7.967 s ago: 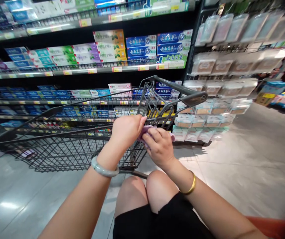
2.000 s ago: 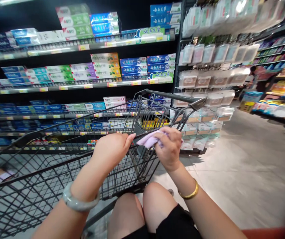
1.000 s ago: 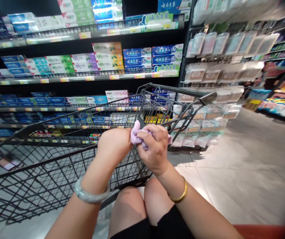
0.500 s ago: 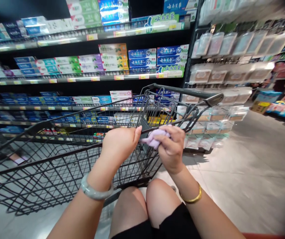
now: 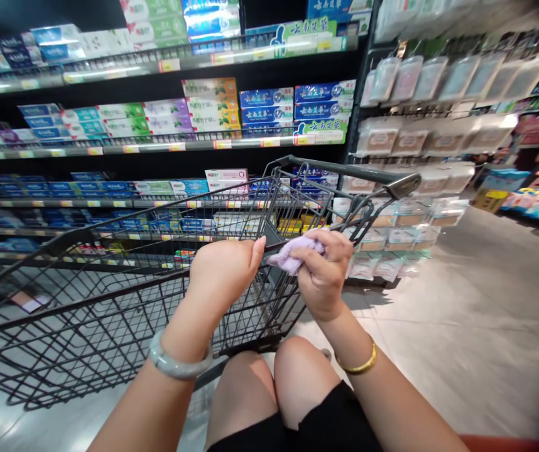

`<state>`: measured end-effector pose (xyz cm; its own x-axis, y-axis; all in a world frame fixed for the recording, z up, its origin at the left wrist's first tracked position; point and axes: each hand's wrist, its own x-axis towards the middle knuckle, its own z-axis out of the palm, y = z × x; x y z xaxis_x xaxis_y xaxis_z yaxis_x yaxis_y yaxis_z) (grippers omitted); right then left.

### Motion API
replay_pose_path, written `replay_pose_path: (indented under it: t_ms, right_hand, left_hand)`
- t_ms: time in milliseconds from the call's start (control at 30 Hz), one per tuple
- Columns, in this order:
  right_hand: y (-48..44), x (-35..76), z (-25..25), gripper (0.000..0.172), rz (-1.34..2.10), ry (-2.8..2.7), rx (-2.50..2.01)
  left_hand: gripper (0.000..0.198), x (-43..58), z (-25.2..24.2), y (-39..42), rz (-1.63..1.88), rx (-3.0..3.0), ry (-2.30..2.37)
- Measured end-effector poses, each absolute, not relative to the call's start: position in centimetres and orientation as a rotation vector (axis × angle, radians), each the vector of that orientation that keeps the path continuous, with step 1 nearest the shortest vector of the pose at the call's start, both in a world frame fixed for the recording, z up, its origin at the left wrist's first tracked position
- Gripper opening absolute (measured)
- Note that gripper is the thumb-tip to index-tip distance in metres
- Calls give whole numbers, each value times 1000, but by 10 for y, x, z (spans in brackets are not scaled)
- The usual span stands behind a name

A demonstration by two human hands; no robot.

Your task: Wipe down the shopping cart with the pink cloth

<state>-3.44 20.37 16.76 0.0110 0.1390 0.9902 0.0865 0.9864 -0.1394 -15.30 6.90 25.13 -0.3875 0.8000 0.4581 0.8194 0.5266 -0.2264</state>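
A dark wire shopping cart (image 5: 109, 295) stands in front of my knees, tilted in the view, its handle (image 5: 345, 171) at the upper right. My left hand (image 5: 225, 270) is closed round the cart's top rim rail. My right hand (image 5: 321, 273) is closed on a small lilac cloth (image 5: 288, 256) and presses it against the same rail just right of my left hand. A pale bangle sits on my left wrist, a gold one on my right.
Store shelves (image 5: 156, 144) packed with toothpaste boxes run behind the cart. A rack of hanging packets (image 5: 430, 132) stands at the right. Grey tiled floor (image 5: 462, 326) stretches to the right, with more goods at the far right edge.
My right hand slid the cloth to and fro along the cart's rail: near my left hand a second ago, now slightly farther right. My left hand kept its hold on the rail.
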Motion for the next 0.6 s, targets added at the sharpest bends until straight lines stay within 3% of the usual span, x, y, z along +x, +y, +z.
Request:
replay_pose_path:
  t_ms: [167, 433, 600]
  right_hand:
    - [197, -31, 153, 23, -37, -1745, -84]
    - [206, -36, 169, 29, 29, -1577, -218]
    - [195, -30, 145, 28, -30, -1700, -138]
  left_hand:
    - [84, -153, 252, 69, -64, -1317, -2276]
    - [83, -151, 254, 69, -62, -1317, -2307]
    - [82, -153, 254, 68, -47, -1313, -2305]
